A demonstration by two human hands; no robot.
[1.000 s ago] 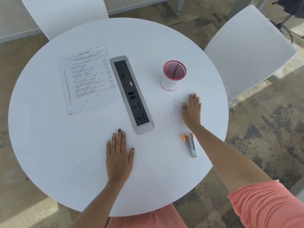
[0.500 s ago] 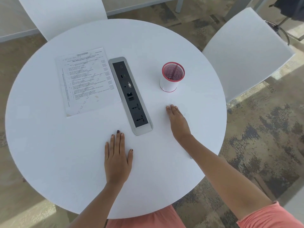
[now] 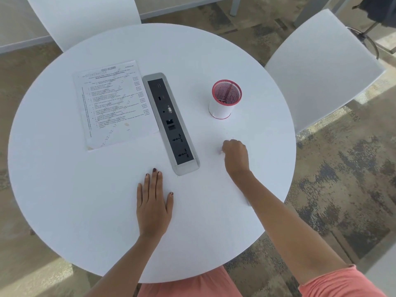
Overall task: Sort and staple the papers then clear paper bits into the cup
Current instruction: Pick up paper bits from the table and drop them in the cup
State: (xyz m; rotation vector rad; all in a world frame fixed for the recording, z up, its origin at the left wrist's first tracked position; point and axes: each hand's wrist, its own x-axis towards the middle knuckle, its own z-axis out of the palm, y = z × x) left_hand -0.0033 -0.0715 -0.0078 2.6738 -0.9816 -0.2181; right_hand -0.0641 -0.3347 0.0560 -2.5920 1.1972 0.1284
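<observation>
My right hand [image 3: 235,156] is curled into a fist on the white round table [image 3: 64,189], below the cup and right of the socket panel. A small pale paper bit [image 3: 221,151] shows at its fingertips. The cup [image 3: 222,108] is white with a pink mesh rim and stands upright, apart from the fist. The printed papers [image 3: 113,103] lie flat at the left of the panel. My left hand [image 3: 154,202] rests flat on the table with its fingers together, holding nothing. My right forearm hides the stapler.
A grey and black socket panel [image 3: 171,123] runs diagonally across the table's middle. White chairs stand at the far left [image 3: 85,18] and at the right [image 3: 321,67]. Patterned carpet surrounds the table.
My right hand swept from the right toward the panel, then pulled back a little and closed into a fist. The loose bits near the cup are gone from view. My left hand stayed put.
</observation>
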